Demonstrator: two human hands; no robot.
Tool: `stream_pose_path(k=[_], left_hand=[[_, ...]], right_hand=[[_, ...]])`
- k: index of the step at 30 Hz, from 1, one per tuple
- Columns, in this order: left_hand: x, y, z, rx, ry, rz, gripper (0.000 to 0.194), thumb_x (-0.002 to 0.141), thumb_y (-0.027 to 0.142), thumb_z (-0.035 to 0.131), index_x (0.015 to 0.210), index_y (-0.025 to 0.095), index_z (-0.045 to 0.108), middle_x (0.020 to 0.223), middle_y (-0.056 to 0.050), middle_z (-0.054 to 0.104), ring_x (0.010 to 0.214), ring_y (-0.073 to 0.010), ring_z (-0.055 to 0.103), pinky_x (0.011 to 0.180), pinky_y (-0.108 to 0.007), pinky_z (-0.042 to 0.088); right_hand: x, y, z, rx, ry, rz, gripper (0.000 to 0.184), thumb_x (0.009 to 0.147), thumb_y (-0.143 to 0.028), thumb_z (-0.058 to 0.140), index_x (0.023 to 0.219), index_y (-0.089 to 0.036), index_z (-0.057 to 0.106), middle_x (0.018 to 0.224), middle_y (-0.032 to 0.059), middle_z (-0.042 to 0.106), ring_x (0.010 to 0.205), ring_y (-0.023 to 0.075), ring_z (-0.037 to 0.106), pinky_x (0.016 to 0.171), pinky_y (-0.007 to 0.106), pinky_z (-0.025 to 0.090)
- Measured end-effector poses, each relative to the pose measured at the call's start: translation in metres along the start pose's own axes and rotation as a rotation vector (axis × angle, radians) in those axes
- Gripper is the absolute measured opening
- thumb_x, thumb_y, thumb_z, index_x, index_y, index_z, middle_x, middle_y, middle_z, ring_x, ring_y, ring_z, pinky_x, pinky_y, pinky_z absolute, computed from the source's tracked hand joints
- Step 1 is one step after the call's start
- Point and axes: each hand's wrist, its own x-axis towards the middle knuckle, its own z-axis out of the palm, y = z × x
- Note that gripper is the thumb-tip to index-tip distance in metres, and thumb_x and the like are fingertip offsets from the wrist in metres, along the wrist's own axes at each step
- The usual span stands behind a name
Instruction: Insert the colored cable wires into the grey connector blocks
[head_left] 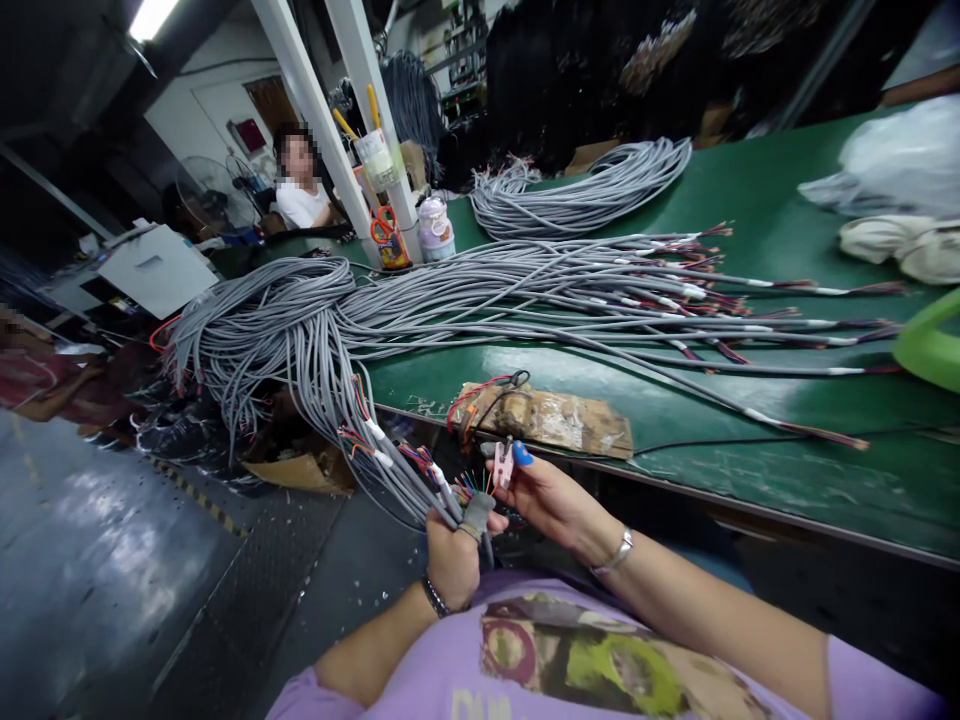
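My left hand [452, 562] is closed around the ends of several grey cables [435, 502], with a grey wrapping on a finger. Thin coloured wires [474, 485] fan out above its fingers. In my right hand [559, 508], a small pale pink clip [502, 466] is pinched between thumb and finger, right beside those wires. Whether the clip touches a wire is too small to tell. A blue cover [522, 455] sits on one right fingertip. The held cables run up to a large grey cable bundle [270, 300] draped over the table edge.
Stripped cable ends [694, 290] lie across the green table [765, 215]. A worn wooden block [570, 420] with wires sits at the near edge. Behind are a coiled cable bundle [592, 190], a lidded cup [435, 230] and orange scissors [385, 228]. Other people are at the left.
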Motion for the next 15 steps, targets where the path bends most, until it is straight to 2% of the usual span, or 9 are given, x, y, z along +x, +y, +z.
stream_pose_path(k=[11,15], left_hand=[[-0.0018,-0.0012,-0.0017,0.033,-0.026,-0.024,0.03,0.078,0.036,0.065,0.057,0.014,0.066,0.053,-0.006,0.067,0.056,-0.0188,0.065,0.059,-0.028,0.049],[-0.0023,0.0005,-0.0016,0.011,-0.029,-0.028,0.032,0.078,0.036,0.065,0.055,0.014,0.065,0.052,-0.005,0.066,0.055,-0.0185,0.065,0.058,-0.028,0.048]], right_hand=[[-0.0014,0.001,0.0023,-0.002,0.023,-0.012,0.025,0.073,-0.041,0.072,0.084,-0.018,0.071,0.08,0.0021,0.07,0.071,0.012,0.061,0.067,0.024,0.048],[-0.0019,0.0022,0.0027,0.004,-0.005,-0.016,0.028,0.075,-0.044,0.07,0.086,-0.018,0.07,0.078,0.0023,0.07,0.071,0.0129,0.061,0.068,0.025,0.047]])
